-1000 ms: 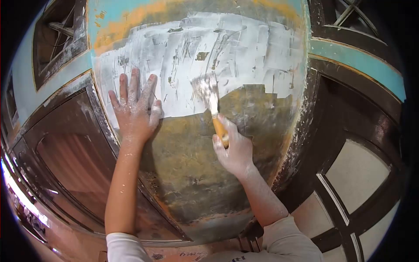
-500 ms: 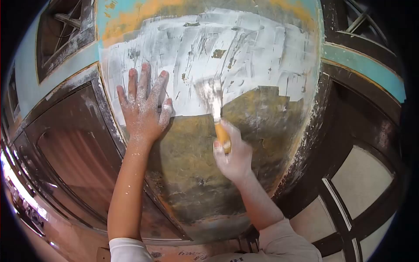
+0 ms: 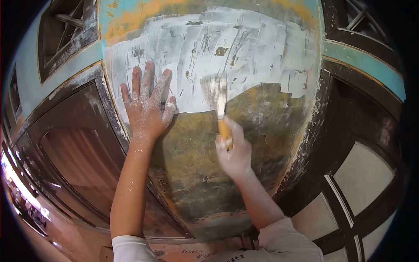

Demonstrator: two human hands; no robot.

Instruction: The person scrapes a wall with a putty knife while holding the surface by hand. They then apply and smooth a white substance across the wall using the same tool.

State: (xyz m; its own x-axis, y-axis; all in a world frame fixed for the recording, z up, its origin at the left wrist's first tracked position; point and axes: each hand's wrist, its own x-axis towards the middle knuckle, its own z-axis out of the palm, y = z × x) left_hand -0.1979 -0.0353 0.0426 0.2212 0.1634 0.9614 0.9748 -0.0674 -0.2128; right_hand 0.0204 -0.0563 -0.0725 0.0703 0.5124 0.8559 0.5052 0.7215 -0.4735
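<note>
There's your left hand (image 3: 148,111) left of centre, fingers spread wide over the white coat (image 3: 192,48) on the wall (image 3: 196,161). Just right of centre, your right hand (image 3: 235,155) has its grip wrapped firmly around the yellow handle (image 3: 224,129) of the scraper (image 3: 221,106), blade pointing up over the white! Brown wall fills the middle below, dark door (image 3: 113,183) lower left, another door (image 3: 343,225) lower right.

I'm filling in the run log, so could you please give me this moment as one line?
left hand: spread on white coating | right hand: gripping scraper | blade: over white coating | lower wall: brownish
</note>
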